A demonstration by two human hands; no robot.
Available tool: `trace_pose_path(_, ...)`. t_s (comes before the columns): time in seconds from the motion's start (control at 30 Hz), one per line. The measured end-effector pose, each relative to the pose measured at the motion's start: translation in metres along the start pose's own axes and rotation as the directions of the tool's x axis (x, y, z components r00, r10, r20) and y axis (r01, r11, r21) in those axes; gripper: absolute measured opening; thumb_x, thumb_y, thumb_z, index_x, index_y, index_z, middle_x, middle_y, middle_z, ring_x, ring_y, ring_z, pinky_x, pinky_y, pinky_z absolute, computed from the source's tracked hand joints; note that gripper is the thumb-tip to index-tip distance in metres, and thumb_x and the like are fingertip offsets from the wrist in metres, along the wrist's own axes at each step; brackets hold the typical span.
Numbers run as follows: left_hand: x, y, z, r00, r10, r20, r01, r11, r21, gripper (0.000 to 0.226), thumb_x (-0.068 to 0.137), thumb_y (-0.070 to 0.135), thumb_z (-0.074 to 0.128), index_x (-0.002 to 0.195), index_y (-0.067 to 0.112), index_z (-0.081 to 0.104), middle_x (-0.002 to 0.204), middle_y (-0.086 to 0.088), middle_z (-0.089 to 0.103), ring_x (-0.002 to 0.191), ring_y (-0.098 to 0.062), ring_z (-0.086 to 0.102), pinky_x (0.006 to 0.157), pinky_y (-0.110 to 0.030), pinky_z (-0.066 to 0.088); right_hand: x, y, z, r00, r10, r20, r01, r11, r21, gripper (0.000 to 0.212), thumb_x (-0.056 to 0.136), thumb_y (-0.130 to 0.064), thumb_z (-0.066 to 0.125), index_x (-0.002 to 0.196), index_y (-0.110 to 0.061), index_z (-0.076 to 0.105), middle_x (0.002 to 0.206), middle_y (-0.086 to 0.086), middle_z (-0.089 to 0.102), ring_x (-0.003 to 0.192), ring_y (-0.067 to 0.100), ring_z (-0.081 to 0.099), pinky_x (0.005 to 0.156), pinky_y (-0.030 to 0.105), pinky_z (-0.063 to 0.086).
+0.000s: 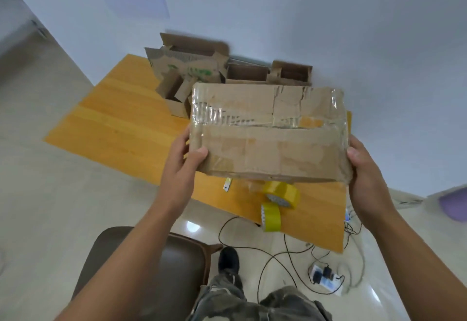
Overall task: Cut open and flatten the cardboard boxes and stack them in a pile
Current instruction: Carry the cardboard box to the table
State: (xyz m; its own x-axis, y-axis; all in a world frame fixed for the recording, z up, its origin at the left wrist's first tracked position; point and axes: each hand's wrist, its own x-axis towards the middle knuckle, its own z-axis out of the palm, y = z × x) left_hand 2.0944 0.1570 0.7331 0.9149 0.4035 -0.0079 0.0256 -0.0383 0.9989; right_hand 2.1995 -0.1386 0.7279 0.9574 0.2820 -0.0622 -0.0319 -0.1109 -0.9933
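Taped box [267, 133] above tape rolls [281, 194]

A taped, worn brown cardboard box [270, 131] is held closed above the yellow table. Behind it, opened cardboard boxes [187, 67] stand clustered against the wall.

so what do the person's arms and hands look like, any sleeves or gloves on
Both forearms are bare as far as the frame shows: no sleeves in view. The left hand and right hand wear no gloves, and no rings, watch or wristbands show. Nails look short.
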Motion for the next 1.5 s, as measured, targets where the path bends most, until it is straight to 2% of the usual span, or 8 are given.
trace_pose_path(0.27, 0.061, 0.015, -0.004, 0.998, 0.07, 0.0, -0.07, 0.996, 0.058, 0.062, 0.079, 0.046, 0.061, 0.138, 0.041, 0.043, 0.13, 0.017, 0.058, 0.122, -0.007, 0.056, 0.089, -0.025, 0.051, 0.058, -0.02, 0.014, 0.997, -0.071, -0.014, 0.07, 0.995, -0.073, 0.063, 0.092, -0.056, 0.038, 0.151, -0.033, 0.038, 0.148, -0.01, 0.049, 0.136, 0.009, 0.046, 0.112, 0.046, 0.04)
trace_pose_path(0.4, 0.073, 0.019, -0.001, 0.996, 0.078, -0.038, -0.073, 0.99, 0.12, 0.061, 0.075, 0.05, 0.063, 0.133, 0.047, 0.043, 0.127, 0.022, 0.058, 0.12, -0.002, 0.056, 0.088, -0.02, 0.05, 0.081, -0.022, 0.017, 0.997, -0.08, 0.024, 0.082, 0.993, -0.083, 0.067, 0.089, -0.045, 0.051, 0.153, -0.034, 0.032, 0.144, -0.016, 0.049, 0.124, -0.005, 0.051, 0.096, 0.019, 0.05)
trace_pose_path(0.57, 0.079, 0.024, -0.016, 0.983, 0.095, -0.159, -0.06, 0.976, 0.211, 0.08, 0.07, 0.054, 0.067, 0.144, 0.034, 0.04, 0.131, 0.022, 0.056, 0.118, -0.001, 0.056, 0.085, -0.018, 0.051, 0.112, -0.021, 0.037, 0.989, -0.086, 0.122, 0.096, 0.992, -0.081, 0.082, 0.083, -0.055, 0.068, 0.153, -0.042, 0.026, 0.145, -0.02, 0.045, 0.127, -0.001, 0.049, 0.092, 0.024, 0.053)
trace_pose_path(0.77, 0.101, 0.042, -0.043, 0.964, 0.136, -0.228, -0.075, 0.963, 0.257, 0.085, 0.069, 0.053, 0.068, 0.146, 0.028, 0.039, 0.133, 0.017, 0.055, 0.116, 0.002, 0.056, 0.082, -0.013, 0.05, 0.145, -0.031, 0.068, 0.979, -0.101, 0.177, 0.112, 0.992, -0.052, 0.074, 0.091, -0.047, 0.063, 0.154, -0.044, 0.023, 0.15, -0.016, 0.04, 0.129, 0.005, 0.048, 0.092, 0.026, 0.055)
trace_pose_path(1.0, 0.177, 0.034, -0.07, 0.978, 0.169, -0.119, -0.133, 0.955, 0.264, 0.081, 0.079, 0.049, 0.068, 0.148, 0.039, 0.028, 0.139, 0.015, 0.051, 0.125, -0.003, 0.052, 0.097, -0.033, 0.051, 0.187, -0.034, 0.098, 0.986, -0.133, 0.098, 0.144, 0.984, -0.109, 0.078, 0.083, -0.055, 0.058, 0.151, -0.051, 0.019, 0.154, -0.019, 0.034, 0.137, 0.009, 0.041, 0.106, 0.045, 0.047)
trace_pose_path(1.13, 0.243, 0.01, -0.102, 0.964, 0.265, 0.004, -0.252, 0.911, 0.328, 0.064, 0.084, 0.051, 0.061, 0.14, 0.05, 0.032, 0.136, 0.041, 0.041, 0.124, 0.008, 0.048, 0.091, -0.014, 0.046, 0.217, -0.03, 0.143, 0.981, -0.193, 0.027, 0.195, 0.96, -0.2, 0.066, 0.09, -0.05, 0.052, 0.136, -0.073, 0.012, 0.143, -0.048, 0.024, 0.135, -0.015, 0.03, 0.109, 0.029, 0.038)
trace_pose_path(1.27, 0.319, -0.024, -0.158, 0.943, 0.318, 0.101, -0.334, 0.888, 0.316, 0.056, 0.088, 0.046, 0.059, 0.139, 0.049, 0.037, 0.139, 0.033, 0.043, 0.123, -0.009, 0.054, 0.085, -0.008, 0.044, 0.252, -0.021, 0.213, 0.98, -0.162, -0.118, 0.12, 0.946, -0.301, 0.063, 0.091, -0.05, 0.049, 0.136, -0.073, 0.013, 0.129, -0.061, 0.018, 0.125, -0.026, 0.028, 0.098, 0.018, 0.035)
trace_pose_path(1.5, 0.4, -0.041, -0.245, 0.923, 0.341, 0.181, -0.381, 0.88, 0.283, 0.056, 0.089, 0.044, 0.059, 0.14, 0.046, 0.035, 0.14, 0.025, 0.044, 0.124, -0.015, 0.053, 0.087, -0.02, 0.05, 0.289, -0.043, 0.314, 0.964, -0.134, -0.23, 0.04, 0.926, -0.375, 0.065, 0.099, -0.018, 0.051, 0.15, -0.039, 0.016, 0.125, -0.048, 0.02, 0.106, -0.04, 0.029, 0.077, -0.005, 0.037)
